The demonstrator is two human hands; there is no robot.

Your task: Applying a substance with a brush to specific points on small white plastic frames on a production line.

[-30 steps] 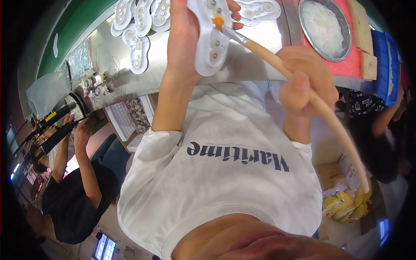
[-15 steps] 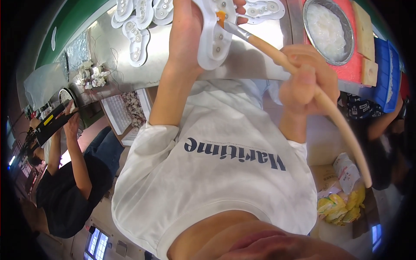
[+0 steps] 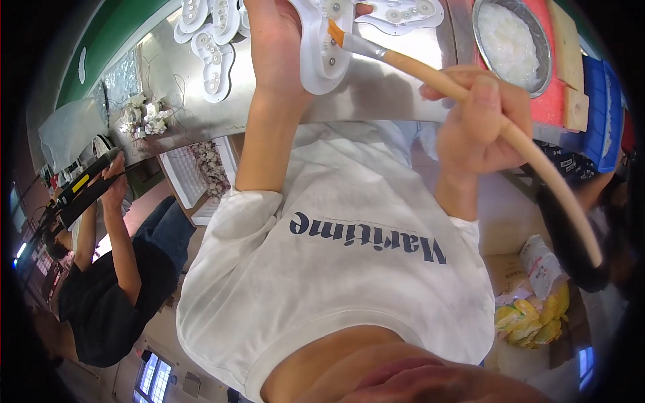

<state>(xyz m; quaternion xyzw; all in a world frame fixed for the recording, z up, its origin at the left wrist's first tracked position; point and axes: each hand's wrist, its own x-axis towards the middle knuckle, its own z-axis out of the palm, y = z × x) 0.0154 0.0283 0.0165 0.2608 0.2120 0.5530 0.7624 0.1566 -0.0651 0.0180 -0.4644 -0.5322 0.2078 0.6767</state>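
Observation:
My left hand (image 3: pixel 277 57) is wrapped round a white moulded plastic piece (image 3: pixel 321 79) with rounded lobes and small metal discs set along its middle. My right hand (image 3: pixel 485 121) grips a paintbrush (image 3: pixel 420 69) by its long pale wooden handle. The brush's orange bristles lie against the inner face of the piece, beside the discs. Part of the piece runs past the upper edge of the picture. More white pieces of the same kind (image 3: pixel 213 70) lie on the metal table to the left, and another piece (image 3: pixel 406 12) lies to the right.
A metal bowl of whitish paste (image 3: pixel 476 33) stands on a red surface at the right, beside pale blocks (image 3: pixel 564 47) and a blue crate (image 3: pixel 594 114). Tangled wires with white parts (image 3: pixel 144 117) sit at the table's left. A person (image 3: pixel 114 289) holds a long black device there.
My left hand and the white piece have shifted slightly left and up. The bristles now touch nearer the piece's lower end. My right hand has moved slightly right with the brush.

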